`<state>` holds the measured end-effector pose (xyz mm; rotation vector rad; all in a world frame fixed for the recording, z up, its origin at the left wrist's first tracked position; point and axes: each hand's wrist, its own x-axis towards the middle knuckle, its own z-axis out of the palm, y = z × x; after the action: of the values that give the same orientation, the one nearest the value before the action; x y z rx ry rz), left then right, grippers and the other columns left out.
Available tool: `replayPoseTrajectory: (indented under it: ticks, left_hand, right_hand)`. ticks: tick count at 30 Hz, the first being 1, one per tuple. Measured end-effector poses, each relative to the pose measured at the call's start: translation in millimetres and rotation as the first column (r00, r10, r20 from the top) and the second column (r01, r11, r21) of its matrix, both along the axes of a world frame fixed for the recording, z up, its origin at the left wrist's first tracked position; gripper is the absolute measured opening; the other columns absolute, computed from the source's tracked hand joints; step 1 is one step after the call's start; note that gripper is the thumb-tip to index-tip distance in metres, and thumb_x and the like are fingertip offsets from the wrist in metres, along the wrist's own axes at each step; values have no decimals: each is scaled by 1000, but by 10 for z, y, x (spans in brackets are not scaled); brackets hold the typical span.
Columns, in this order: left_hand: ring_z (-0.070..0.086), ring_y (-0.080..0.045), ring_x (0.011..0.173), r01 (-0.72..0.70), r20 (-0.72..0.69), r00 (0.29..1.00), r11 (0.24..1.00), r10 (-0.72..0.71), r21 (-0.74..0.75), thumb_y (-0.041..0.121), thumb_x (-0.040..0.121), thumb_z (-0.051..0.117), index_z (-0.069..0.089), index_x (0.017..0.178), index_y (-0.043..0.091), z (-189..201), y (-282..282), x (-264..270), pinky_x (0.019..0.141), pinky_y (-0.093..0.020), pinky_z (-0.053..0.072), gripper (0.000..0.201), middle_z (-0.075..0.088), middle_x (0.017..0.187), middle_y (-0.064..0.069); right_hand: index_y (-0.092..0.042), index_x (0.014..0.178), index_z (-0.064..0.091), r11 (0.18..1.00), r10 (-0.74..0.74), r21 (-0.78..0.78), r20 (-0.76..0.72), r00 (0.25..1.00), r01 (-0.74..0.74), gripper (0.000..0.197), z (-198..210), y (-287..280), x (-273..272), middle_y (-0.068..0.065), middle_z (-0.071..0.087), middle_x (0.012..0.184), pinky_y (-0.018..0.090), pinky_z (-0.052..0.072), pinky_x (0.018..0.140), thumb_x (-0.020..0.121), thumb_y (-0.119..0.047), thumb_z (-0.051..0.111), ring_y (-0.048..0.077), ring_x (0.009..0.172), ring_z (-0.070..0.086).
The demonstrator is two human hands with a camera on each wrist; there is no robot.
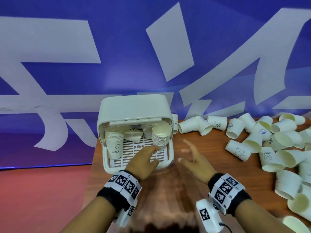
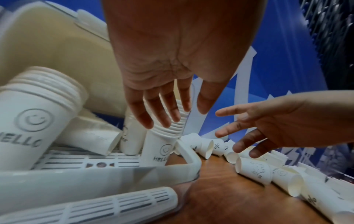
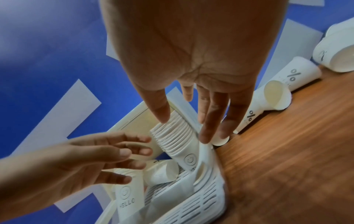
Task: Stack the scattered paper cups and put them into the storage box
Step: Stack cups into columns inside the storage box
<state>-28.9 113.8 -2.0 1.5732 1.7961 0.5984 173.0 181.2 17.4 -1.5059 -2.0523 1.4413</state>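
Left grip (image 1: pixel 144 158): released, fingers straight, holding nothing; reaching over the box's front wall, fingertips (image 2: pixel 149 122) just beside the right stack.
Right grip (image 1: pixel 193 157): released, fingers spread, empty; hovering above the surface just right of the box.
Box (image 1: pixel 107 165): cream, lid (image 1: pixel 134 105) swung up and back, front open; slatted tray (image 1: pixel 143 152) as floor.
Left stack (image 1: pixel 114 143): inside the box at the left wall, upright, "HELLO" and a smiley on the outer cup.
Right stack (image 1: pixel 160 137): inside the box against the right wall, tilted, mouth toward the camera in the head view.
Loose cup (image 2: pixel 91 134): lying on its side on the tray between the two stacks.
Back of box: one more cup (image 2: pixel 132 136) standing behind the right stack.
Scattered cups (image 1: pixel 269 143): heaped on their sides on the surface, right of the box.
Surface (image 1: pixel 210 148): brown wood grain.
Backdrop (image 1: pixel 50 47): blue with large white shapes.
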Motion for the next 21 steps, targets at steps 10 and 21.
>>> replayPoseTrajectory:
  ticks: [10, 21]
  left_hand:
    - [41, -16, 126, 109, -29, 994, 994, -108, 23, 24, 90, 55, 42, 135, 23, 101, 657, 747, 105, -28, 33, 47, 42, 139, -1]
    - [38, -24, 128, -7, -237, 971, 996, -14, -89, 25, 89, 53, 34, 139, 24, -116, 1762, 1280, 106, -38, 36, 54, 37, 143, -3]
  right_hand:
    - [-29, 143, 26, 995, -96, -4, 145, 985, 98, 67, 4, 649, 693, 3, 46, 135, 31, 37, 95, 87, -24, 62, 17, 114, 48]
    - [-19, 140, 34, 998, -42, 43, 147, 988, 36, 60, -358, 1602, 878, 10, 48, 130, 23, 31, 94, 86, -14, 61, 19, 119, 45]
